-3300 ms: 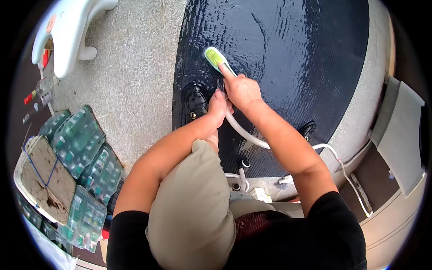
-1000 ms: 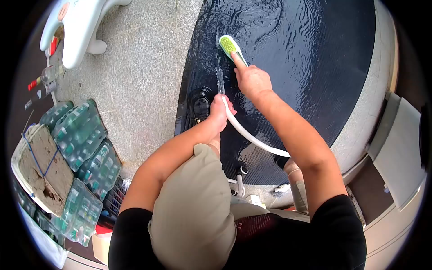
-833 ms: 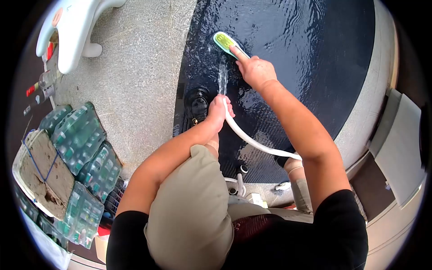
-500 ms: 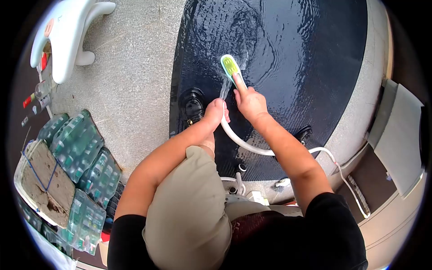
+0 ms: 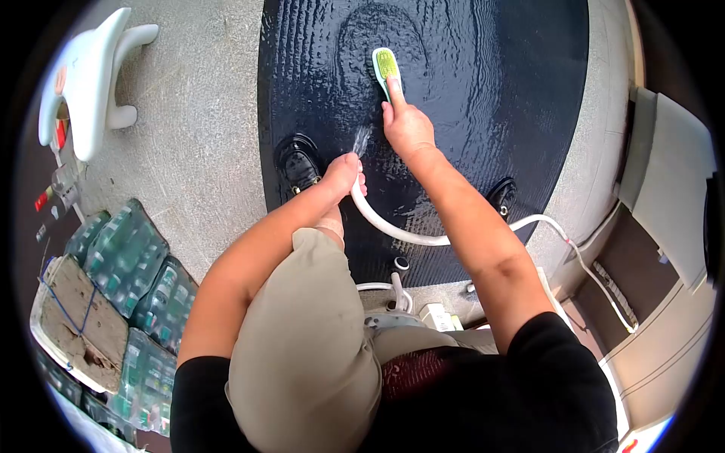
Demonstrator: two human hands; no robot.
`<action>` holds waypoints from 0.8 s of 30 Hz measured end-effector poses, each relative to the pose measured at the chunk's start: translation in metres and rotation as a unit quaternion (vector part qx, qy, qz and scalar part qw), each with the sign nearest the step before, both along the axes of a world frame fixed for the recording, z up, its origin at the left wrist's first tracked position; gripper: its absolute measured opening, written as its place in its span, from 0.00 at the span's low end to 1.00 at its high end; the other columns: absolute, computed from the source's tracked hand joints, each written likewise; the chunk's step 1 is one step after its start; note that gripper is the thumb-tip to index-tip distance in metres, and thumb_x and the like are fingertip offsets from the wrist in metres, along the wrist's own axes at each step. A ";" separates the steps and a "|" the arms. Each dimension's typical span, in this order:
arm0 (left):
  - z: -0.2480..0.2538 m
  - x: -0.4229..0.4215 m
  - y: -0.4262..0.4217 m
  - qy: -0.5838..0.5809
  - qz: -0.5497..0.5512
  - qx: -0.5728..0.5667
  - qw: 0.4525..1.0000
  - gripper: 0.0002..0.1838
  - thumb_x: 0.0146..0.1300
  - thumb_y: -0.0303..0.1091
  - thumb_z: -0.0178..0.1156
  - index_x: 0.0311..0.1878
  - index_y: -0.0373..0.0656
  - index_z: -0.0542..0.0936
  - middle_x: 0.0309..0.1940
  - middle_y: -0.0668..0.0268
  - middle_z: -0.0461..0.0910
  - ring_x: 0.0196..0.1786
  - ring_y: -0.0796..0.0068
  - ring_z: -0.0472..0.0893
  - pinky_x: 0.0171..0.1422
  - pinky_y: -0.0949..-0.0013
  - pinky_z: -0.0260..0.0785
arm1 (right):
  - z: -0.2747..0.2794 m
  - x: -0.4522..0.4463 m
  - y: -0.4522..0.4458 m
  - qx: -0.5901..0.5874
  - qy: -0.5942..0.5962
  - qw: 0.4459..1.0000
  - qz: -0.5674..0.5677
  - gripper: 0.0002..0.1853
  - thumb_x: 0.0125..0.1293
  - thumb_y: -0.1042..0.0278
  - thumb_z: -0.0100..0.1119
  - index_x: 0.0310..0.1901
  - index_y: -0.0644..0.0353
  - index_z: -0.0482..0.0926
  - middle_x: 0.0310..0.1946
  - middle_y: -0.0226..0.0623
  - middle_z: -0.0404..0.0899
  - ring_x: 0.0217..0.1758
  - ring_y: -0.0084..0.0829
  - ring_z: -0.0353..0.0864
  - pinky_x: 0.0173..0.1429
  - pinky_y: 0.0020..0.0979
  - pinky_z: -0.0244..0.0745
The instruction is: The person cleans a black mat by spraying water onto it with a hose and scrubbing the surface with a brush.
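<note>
Fingers of the right hand (image 5: 408, 127) grip a slim pale-green brush (image 5: 385, 62) over the wet, black, ribbed mat (image 5: 521, 90), its yellow-green bristles upward. Nearer the mat's left edge, the left hand (image 5: 341, 173) closes around a flexible, round white hose (image 5: 400, 235) spurting clear water (image 5: 362, 139).

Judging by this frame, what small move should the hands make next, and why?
I'd probably have the right hand draw the brush toward the water from the hose. The left hand holds the hose with its stream visible short of the brush head, which is farther out over the wet black mat.
</note>
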State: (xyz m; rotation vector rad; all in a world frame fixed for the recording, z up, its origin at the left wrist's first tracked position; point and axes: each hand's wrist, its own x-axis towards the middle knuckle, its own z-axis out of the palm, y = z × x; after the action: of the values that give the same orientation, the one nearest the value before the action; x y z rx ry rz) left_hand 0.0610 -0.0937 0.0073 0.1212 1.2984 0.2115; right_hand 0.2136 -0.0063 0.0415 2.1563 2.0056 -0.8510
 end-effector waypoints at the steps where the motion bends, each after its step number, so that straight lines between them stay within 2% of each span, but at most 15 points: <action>1: 0.003 0.000 -0.002 0.001 0.000 0.000 1.000 0.14 0.64 0.40 0.39 0.35 0.41 0.70 0.22 0.60 0.71 0.20 0.62 0.74 0.28 0.57 0.75 | -0.001 -0.001 -0.020 -0.018 0.004 1.000 -0.005 0.30 0.70 0.55 0.47 0.72 0.39 0.53 0.29 0.52 0.80 0.31 0.52 0.82 0.39 0.48 0.77; 3: 0.003 0.000 -0.001 0.002 0.004 0.001 1.000 0.14 0.65 0.41 0.39 0.35 0.41 0.70 0.22 0.61 0.71 0.20 0.63 0.74 0.28 0.57 0.76 | 0.008 0.018 -0.104 -0.083 0.009 0.996 0.023 0.34 0.69 0.57 0.50 0.74 0.36 0.49 0.27 0.51 0.79 0.29 0.50 0.81 0.37 0.48 0.77; 4: 0.003 -0.001 0.000 0.002 -0.010 -0.002 1.000 0.13 0.65 0.43 0.40 0.35 0.44 0.69 0.21 0.63 0.72 0.21 0.65 0.75 0.30 0.59 0.76 | 0.013 0.016 -0.105 -0.073 -0.004 0.997 0.017 0.34 0.69 0.57 0.51 0.74 0.35 0.50 0.27 0.51 0.78 0.28 0.50 0.81 0.36 0.48 0.78; 5: 0.001 0.000 -0.001 0.000 -0.008 -0.004 1.000 0.13 0.65 0.43 0.40 0.35 0.44 0.69 0.21 0.63 0.72 0.21 0.65 0.75 0.30 0.59 0.76 | 0.023 0.023 -0.122 -0.081 0.000 0.996 0.034 0.33 0.68 0.59 0.52 0.73 0.40 0.52 0.26 0.51 0.79 0.28 0.51 0.81 0.35 0.49 0.77; 7: -0.004 0.003 -0.005 -0.016 -0.007 0.014 1.000 0.14 0.65 0.41 0.39 0.35 0.42 0.70 0.22 0.60 0.71 0.20 0.63 0.74 0.28 0.57 0.75 | 0.028 0.027 -0.124 -0.072 -0.016 0.996 0.042 0.33 0.68 0.59 0.52 0.73 0.39 0.53 0.26 0.52 0.79 0.28 0.51 0.81 0.35 0.48 0.77; 9: -0.004 0.007 -0.002 -0.014 -0.013 0.007 1.000 0.14 0.65 0.40 0.39 0.35 0.42 0.70 0.22 0.60 0.71 0.20 0.63 0.74 0.28 0.58 0.75 | 0.025 0.021 -0.089 -0.082 -0.003 0.996 0.021 0.31 0.69 0.58 0.50 0.72 0.39 0.55 0.29 0.53 0.80 0.31 0.51 0.82 0.38 0.49 0.77; 13: 0.010 0.006 0.002 0.006 -0.023 0.025 0.999 0.13 0.64 0.40 0.40 0.33 0.41 0.69 0.22 0.59 0.72 0.20 0.62 0.74 0.28 0.57 0.74 | 0.023 -0.001 0.032 -0.053 -0.004 0.997 -0.056 0.27 0.71 0.54 0.43 0.71 0.40 0.57 0.39 0.51 0.82 0.43 0.51 0.81 0.50 0.48 0.74; 15: 0.015 0.005 0.006 -0.004 -0.019 0.058 0.998 0.13 0.63 0.40 0.40 0.33 0.41 0.69 0.22 0.59 0.72 0.20 0.62 0.74 0.27 0.57 0.74 | 0.019 0.004 0.052 -0.039 0.014 0.997 -0.058 0.27 0.71 0.53 0.43 0.72 0.39 0.56 0.41 0.52 0.82 0.47 0.52 0.80 0.53 0.48 0.72; 17: 0.019 0.006 0.007 -0.016 -0.021 0.068 0.997 0.13 0.64 0.41 0.39 0.33 0.42 0.69 0.23 0.60 0.71 0.21 0.62 0.74 0.29 0.57 0.74 | 0.022 0.014 0.023 -0.049 0.021 0.997 -0.058 0.28 0.71 0.53 0.43 0.72 0.39 0.55 0.41 0.53 0.82 0.46 0.52 0.80 0.52 0.48 0.73; 19: 0.029 0.012 0.008 -0.009 -0.013 -0.001 1.000 0.15 0.67 0.43 0.38 0.33 0.44 0.68 0.23 0.62 0.71 0.23 0.62 0.74 0.32 0.56 0.75 | 0.024 0.030 -0.034 -0.073 0.011 0.997 -0.035 0.29 0.71 0.56 0.44 0.73 0.39 0.53 0.35 0.53 0.82 0.40 0.53 0.81 0.47 0.49 0.74; 21: 0.021 0.014 0.002 -0.017 -0.031 -0.020 0.999 0.16 0.69 0.46 0.37 0.34 0.45 0.68 0.23 0.62 0.70 0.24 0.63 0.74 0.34 0.56 0.75 | 0.036 0.040 -0.097 -0.114 -0.024 0.993 -0.022 0.31 0.72 0.56 0.45 0.74 0.41 0.49 0.31 0.56 0.80 0.36 0.53 0.82 0.43 0.50 0.75; 24: 0.014 0.022 -0.016 -0.004 -0.062 -0.049 0.997 0.17 0.70 0.47 0.36 0.36 0.44 0.67 0.25 0.62 0.71 0.25 0.63 0.75 0.36 0.56 0.76 | 0.050 0.057 -0.174 -0.148 -0.029 0.988 -0.023 0.33 0.71 0.58 0.45 0.74 0.40 0.47 0.31 0.55 0.79 0.33 0.54 0.81 0.43 0.50 0.76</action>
State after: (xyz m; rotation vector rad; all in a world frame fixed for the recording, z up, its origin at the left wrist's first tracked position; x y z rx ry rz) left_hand 0.0831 -0.1097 0.0214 0.1161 1.2868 0.0426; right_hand 0.2705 -0.1803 0.0914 2.0405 1.6856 -1.0068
